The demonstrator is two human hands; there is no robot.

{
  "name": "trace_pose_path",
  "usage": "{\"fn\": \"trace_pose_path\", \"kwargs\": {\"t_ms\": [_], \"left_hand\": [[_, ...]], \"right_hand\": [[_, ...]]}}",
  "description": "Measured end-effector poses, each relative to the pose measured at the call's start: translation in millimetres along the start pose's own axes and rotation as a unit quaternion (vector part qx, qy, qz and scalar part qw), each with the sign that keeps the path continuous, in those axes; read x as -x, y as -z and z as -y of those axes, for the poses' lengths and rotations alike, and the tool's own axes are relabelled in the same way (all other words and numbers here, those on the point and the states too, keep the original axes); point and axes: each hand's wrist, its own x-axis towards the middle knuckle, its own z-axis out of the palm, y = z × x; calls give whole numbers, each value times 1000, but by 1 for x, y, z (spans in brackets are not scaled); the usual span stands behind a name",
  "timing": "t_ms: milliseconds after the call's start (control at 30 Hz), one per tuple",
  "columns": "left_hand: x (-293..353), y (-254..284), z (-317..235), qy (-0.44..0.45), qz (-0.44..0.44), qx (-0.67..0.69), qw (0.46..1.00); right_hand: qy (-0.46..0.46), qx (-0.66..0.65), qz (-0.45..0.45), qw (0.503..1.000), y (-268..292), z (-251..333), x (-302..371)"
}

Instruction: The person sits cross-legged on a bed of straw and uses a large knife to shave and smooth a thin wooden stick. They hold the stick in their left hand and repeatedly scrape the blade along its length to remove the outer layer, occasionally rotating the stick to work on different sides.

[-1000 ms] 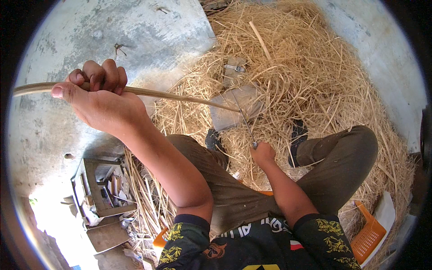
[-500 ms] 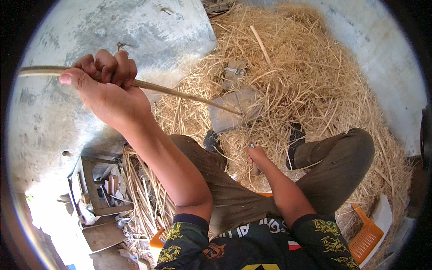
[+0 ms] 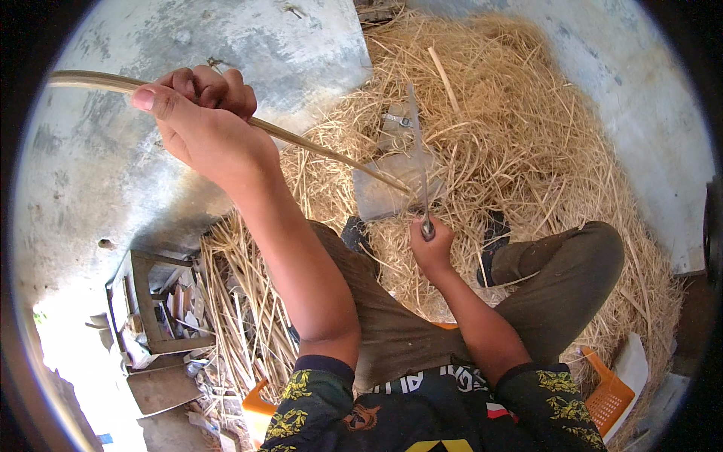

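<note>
In my raised left hand (image 3: pixel 215 128) is a long, thin bamboo strip (image 3: pixel 324 153), fingers wrapped round it. It slants down to the right, its lower end over a grey flat slab (image 3: pixel 373 192) that lies among the shavings between my feet. Past the hand, the strip's other end bends off to the left. Low in front of me, my right hand (image 3: pixel 432 245) grips a knife by its handle. The long, narrow knife blade (image 3: pixel 419 154) points up and away, just right of the strip's lower end, with a gap seeming to show between them.
Pale curled shavings (image 3: pixel 520 135) are heaped ahead and to the right, against a wall (image 3: pixel 633 90). At left, a bundle of strips (image 3: pixel 241 294) lies beside a wooden frame (image 3: pixel 175 345) with scraps in it. Orange plastic (image 3: pixel 610 395) shows at lower right.
My left hand has shifted right and slightly up with the strip. My right hand has risen a little, and the knife blade has tilted up, away from the strip it was crossing.
</note>
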Motion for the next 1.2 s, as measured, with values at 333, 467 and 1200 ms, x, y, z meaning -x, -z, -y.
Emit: {"fn": "trace_pose_path", "kwargs": {"t_ms": [333,467,1200], "left_hand": [[6,-6,-1,-3,1,27,1000],[4,-4,1,35,44,49,997],[0,-2,6,105,141,136,975]], "right_hand": [[-367,296,130,872,7,-62,13],[-280,160,86,943,12,-61,16],[-143,78,40,986,14,-24,-13]]}}
